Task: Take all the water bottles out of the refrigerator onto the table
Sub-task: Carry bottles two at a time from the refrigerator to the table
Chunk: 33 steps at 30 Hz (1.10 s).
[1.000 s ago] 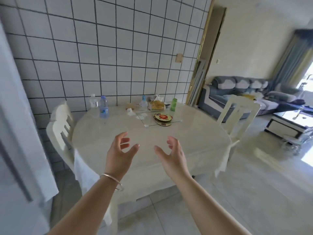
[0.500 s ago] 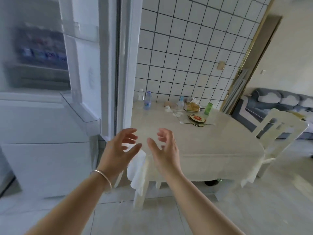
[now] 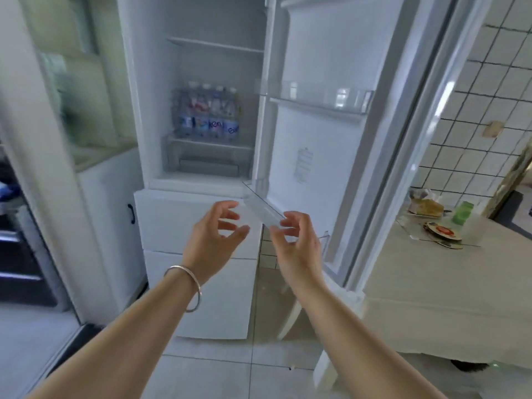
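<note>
The white refrigerator [image 3: 198, 214] stands ahead with its upper door [image 3: 331, 139] swung open to the right. Several water bottles [image 3: 207, 113] with blue and pink labels stand in a row on a lower glass shelf inside. My left hand [image 3: 217, 234] and my right hand [image 3: 296, 240] hover side by side below that shelf, in front of the closed drawers. Both hold nothing, with fingers loosely curled and palms facing each other. The cream table [image 3: 437, 283] lies to the right, behind the door.
The door carries clear bins, one [image 3: 319, 96] high up and one [image 3: 263, 208] right by my right hand. On the table sit a green cup [image 3: 463, 213], a food bag [image 3: 426, 204] and a round dish [image 3: 442, 230]. A white cabinet [image 3: 109, 226] stands left of the fridge.
My view has swung left from the table to the open refrigerator. Both hands stayed raised and hold nothing, now in front of the fridge drawers.
</note>
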Available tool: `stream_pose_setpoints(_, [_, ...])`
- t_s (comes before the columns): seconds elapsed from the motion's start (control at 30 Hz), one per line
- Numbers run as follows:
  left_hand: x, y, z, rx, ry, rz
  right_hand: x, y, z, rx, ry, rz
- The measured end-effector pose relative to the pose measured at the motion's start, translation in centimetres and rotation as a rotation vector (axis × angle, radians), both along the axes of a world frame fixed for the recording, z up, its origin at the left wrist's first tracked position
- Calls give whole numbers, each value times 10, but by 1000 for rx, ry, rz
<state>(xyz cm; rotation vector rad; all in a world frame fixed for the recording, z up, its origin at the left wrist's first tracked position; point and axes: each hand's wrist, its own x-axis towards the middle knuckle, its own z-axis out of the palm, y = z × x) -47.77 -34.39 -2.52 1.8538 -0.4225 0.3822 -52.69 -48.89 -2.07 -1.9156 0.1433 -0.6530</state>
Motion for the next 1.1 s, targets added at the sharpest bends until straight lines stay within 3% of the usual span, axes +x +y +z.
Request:
stream_pose_setpoints(0.3, [113,72,-8,-96,28,129,135,80,-5,-12,12,129])
stream_pose_setpoints(0.67, [324,121,22,-78,-16,240,369,127,18,63,30,227])
stream_pose_setpoints(1.1, [582,143,16,-154,70,207,604,137,6,15,215,61])
